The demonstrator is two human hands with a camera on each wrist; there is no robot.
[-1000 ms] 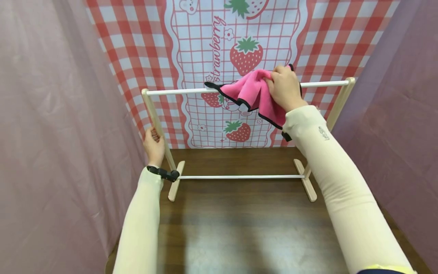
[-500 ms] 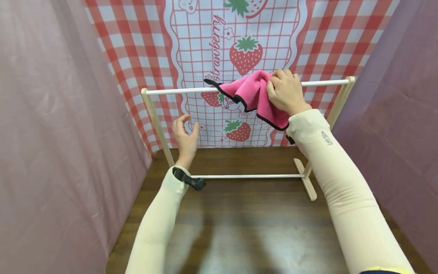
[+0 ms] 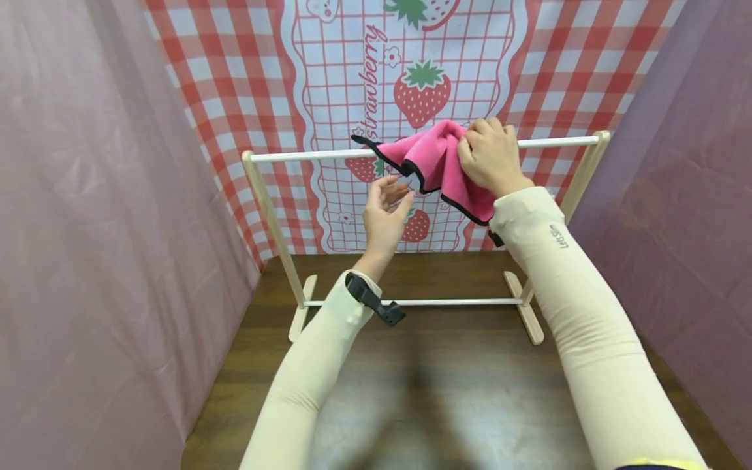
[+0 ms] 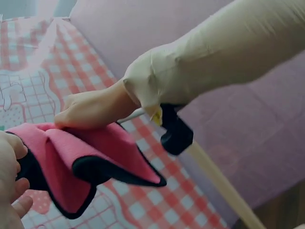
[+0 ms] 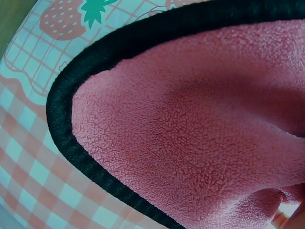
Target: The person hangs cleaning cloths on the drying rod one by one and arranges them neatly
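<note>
A pink towel [image 3: 435, 153] with black edging drapes in folds over the white top bar [image 3: 311, 156] of a wooden rack. My right hand [image 3: 492, 155] grips the towel's upper right part at the bar. Just below the towel's left part is my left hand [image 3: 388, 212], its fingers loosely bent and nothing held. In the left wrist view, the left fingers [image 4: 21, 205] are beside the hanging towel [image 4: 71, 152]; I cannot tell if they touch it. The towel [image 5: 167, 124] fills most of the right wrist view and hides nearly all of that hand.
The rack has wooden posts [image 3: 273, 225], wooden feet [image 3: 525, 310] and a white lower bar [image 3: 458, 302]. It stands on a brown wooden table [image 3: 411, 365]. Behind hangs a red checked strawberry cloth [image 3: 235, 72]; pinkish curtains [image 3: 106, 215] close off both sides.
My left hand has left the rack's left post and moved right to below the towel. My right hand still holds the towel, shifted only slightly.
</note>
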